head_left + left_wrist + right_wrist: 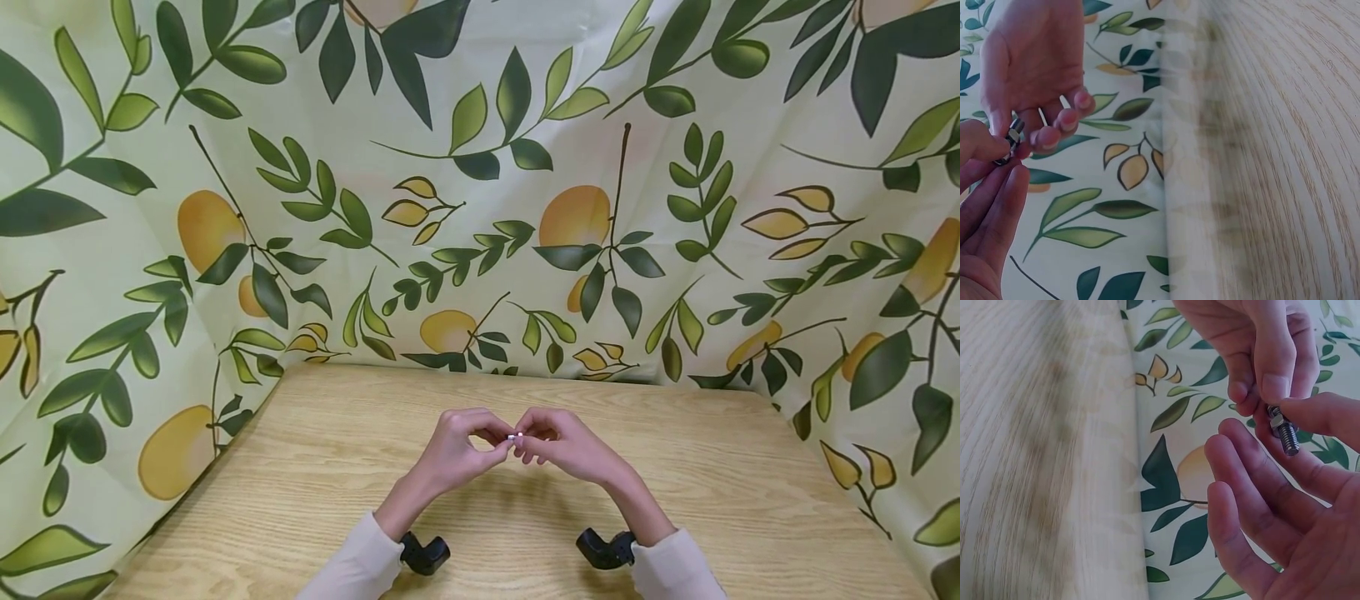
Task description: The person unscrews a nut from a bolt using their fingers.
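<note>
A person's bare left hand and bare right hand meet fingertip to fingertip above a pale, wood-grained surface, near the middle of the head view. Between them is a small, silver-coloured metal threaded bolt with a hexagonal metal nut around its shank. The left grip is closed in a pinch, thumb and fingers on one end of the bolt. The right grip is also a pinch: its thumb tip lies against the metal just beside the nut, with the index finger behind, while the remaining fingers are spread and gently curved, clear of the bolt. In the right wrist view the bare threaded end slants downward, away from the left fingertips.

Both wrists emerge from off-white sleeves, and a black, angular device sits at the inner side of the left wrist, a matching black device at the right. Behind the surface hangs a cream cloth printed with green leaves and orange fruit.
</note>
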`<state>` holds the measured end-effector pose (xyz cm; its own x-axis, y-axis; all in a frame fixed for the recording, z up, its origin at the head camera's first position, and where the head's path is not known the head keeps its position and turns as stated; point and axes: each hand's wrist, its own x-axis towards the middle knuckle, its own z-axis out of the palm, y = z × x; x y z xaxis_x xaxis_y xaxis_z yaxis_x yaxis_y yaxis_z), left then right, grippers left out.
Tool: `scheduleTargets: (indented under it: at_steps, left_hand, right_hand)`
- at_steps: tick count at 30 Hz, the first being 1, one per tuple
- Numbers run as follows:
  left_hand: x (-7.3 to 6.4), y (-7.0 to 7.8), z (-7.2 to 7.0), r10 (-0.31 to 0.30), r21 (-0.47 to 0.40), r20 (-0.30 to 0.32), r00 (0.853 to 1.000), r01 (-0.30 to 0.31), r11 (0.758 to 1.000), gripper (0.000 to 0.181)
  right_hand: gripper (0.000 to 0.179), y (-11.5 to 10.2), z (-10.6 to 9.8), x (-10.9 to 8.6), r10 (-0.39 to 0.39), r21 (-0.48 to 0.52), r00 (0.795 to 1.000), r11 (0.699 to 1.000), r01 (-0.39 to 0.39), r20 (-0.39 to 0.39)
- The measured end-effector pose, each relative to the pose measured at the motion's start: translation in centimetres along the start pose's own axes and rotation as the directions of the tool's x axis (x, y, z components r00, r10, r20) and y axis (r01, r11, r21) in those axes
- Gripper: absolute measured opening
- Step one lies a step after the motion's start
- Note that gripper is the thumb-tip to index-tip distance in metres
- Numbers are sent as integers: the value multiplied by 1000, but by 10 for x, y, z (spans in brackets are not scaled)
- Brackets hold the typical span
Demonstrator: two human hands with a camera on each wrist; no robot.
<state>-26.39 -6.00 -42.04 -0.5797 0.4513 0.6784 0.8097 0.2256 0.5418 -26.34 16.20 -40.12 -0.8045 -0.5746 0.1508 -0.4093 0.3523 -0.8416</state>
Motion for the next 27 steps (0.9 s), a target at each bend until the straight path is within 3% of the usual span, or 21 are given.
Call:
scheduleTargets:
  at_steps: [7, 11, 19, 27]
  left_hand:
    - [0, -1, 0, -15, -1, 5, 1000, 15, 1000, 12]
    - [0, 0, 0, -14, 1, 3, 1000, 14, 1000, 12]
    - [0, 1, 0, -12, 5, -8, 1000, 12, 1000, 11]
    - [0, 0, 0, 4, -3, -24, 1000, -4, 1000, 12]
  right_hand:
    - [6, -1, 2, 0, -7, -54, 998, 999, 4, -67]
    - [10, 0, 3, 0, -28, -71, 995, 997, 21, -98]
    - [21, 0, 3, -1, -12, -37, 997, 999, 9, -80]
    - [19, -1, 2, 0, 38, -31, 998, 999, -39, -55]
